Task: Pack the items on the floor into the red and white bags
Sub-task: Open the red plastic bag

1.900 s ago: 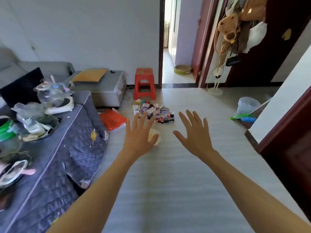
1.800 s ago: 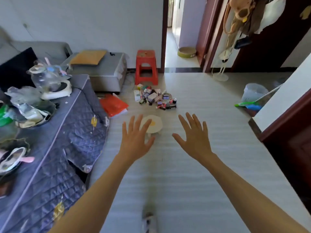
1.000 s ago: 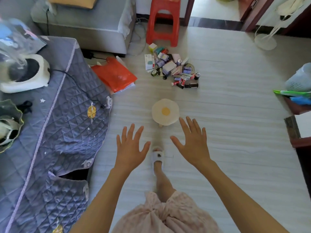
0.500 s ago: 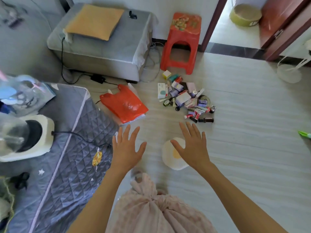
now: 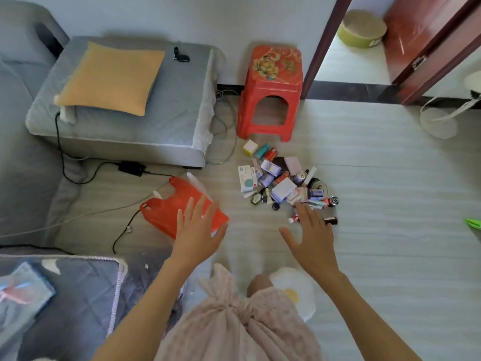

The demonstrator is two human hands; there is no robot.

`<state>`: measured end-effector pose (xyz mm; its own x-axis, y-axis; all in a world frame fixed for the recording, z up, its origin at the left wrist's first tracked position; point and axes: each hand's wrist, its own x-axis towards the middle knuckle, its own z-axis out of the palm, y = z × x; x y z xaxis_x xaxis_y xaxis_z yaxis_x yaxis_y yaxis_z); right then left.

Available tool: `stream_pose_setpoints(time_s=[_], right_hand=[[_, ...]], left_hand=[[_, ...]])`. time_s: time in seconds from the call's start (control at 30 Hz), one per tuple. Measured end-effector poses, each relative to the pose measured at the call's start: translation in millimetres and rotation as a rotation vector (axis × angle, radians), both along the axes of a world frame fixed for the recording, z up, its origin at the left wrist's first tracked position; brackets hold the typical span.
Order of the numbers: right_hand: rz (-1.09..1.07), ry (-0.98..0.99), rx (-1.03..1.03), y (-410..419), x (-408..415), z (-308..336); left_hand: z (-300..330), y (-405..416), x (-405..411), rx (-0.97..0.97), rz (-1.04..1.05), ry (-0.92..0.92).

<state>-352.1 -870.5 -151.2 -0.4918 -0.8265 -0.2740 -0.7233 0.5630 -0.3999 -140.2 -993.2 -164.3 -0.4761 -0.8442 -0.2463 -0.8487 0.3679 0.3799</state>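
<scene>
A red plastic bag (image 5: 166,207) lies flat on the pale floor, with a white bag's edge (image 5: 197,185) showing under its far side. To its right is a pile of several small boxes, tubes and bottles (image 5: 279,182). My left hand (image 5: 199,230) hovers with fingers spread over the near corner of the red bag and holds nothing. My right hand (image 5: 311,237) is stretched out flat, empty, just short of the pile's near edge, above a dark bottle (image 5: 331,220).
A red plastic stool (image 5: 270,92) stands behind the pile beside a grey ottoman (image 5: 161,121) with an orange cushion. Black cables (image 5: 122,231) trail across the floor left of the bags. An egg-shaped cushion (image 5: 299,287) lies by my legs; a quilted grey cover (image 5: 78,295) is at lower left.
I have walked closer to the pile and the bags. The egg-shaped cushion has passed from ahead of my hands to beside my legs. Both hands stay spread and empty.
</scene>
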Motion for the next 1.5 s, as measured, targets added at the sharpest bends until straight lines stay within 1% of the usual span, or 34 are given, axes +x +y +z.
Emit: stream_pose_setpoints(time_s=[0.17, 0.27, 0.37, 0.43, 0.53, 0.63, 0.73, 0.83, 0.9, 0.97, 1.03, 1.1, 1.17, 1.27, 1.37, 1.43, 1.5], right_hand=[[-0.037, -0.034, 0.058, -53, -39, -8], [-0.01, -0.045, 0.077, -87, -70, -17], [0.084, -0.056, 0.125, -133, -110, -33], [0.189, -0.035, 0.172, -168, -138, -45], [0.329, -0.002, 0.176, -221, -178, -68], [0.451, 0.076, 0.167, -267, -206, -97], [0.52, 0.098, 0.162, -301, -215, -134], [0.57, 0.104, 0.141, -326, -209, -185], [0.563, 0.089, 0.129, -333, -202, -221], [0.552, 0.063, 0.156, -331, -193, -258], [0.565, 0.079, 0.137, -322, -184, -294], [0.627, 0.109, 0.124, -312, -176, -336], [0.714, 0.097, 0.131, -306, -170, -386], [0.829, 0.132, 0.115, -309, -172, -472], [0.925, 0.177, 0.084, -316, -182, -554], [0.989, 0.199, 0.027, -325, -188, -598], [1.065, 0.244, -0.021, -338, -191, -635]], left_hand=[[-9, -61, -40, 0.055, -0.015, -0.034], [-19, -86, -64, 0.081, 0.007, -0.045], [-30, -114, -90, 0.117, 0.085, -0.064], [-41, -134, -110, 0.125, 0.149, -0.076], [-58, -159, -145, 0.139, 0.251, -0.071], [-84, -185, -172, 0.17, 0.267, -0.063], [-120, -207, -184, 0.164, 0.264, -0.09], [-166, -220, -182, 0.156, 0.238, -0.108], [-201, -226, -178, 0.158, 0.224, -0.116], [-238, -224, -174, 0.173, 0.174, -0.148], [-277, -213, -168, 0.189, 0.122, -0.178], [-321, -199, -158, 0.12, 0.037, -0.176], [-367, -191, -148, 0.054, -0.028, -0.202], [-446, -191, -137, 0.001, -0.022, -0.28], [-525, -193, -139, 0.004, -0.007, -0.288], [-571, -196, -146, 0.016, -0.011, -0.307], [-609, -201, -153, -0.018, -0.039, -0.332]])
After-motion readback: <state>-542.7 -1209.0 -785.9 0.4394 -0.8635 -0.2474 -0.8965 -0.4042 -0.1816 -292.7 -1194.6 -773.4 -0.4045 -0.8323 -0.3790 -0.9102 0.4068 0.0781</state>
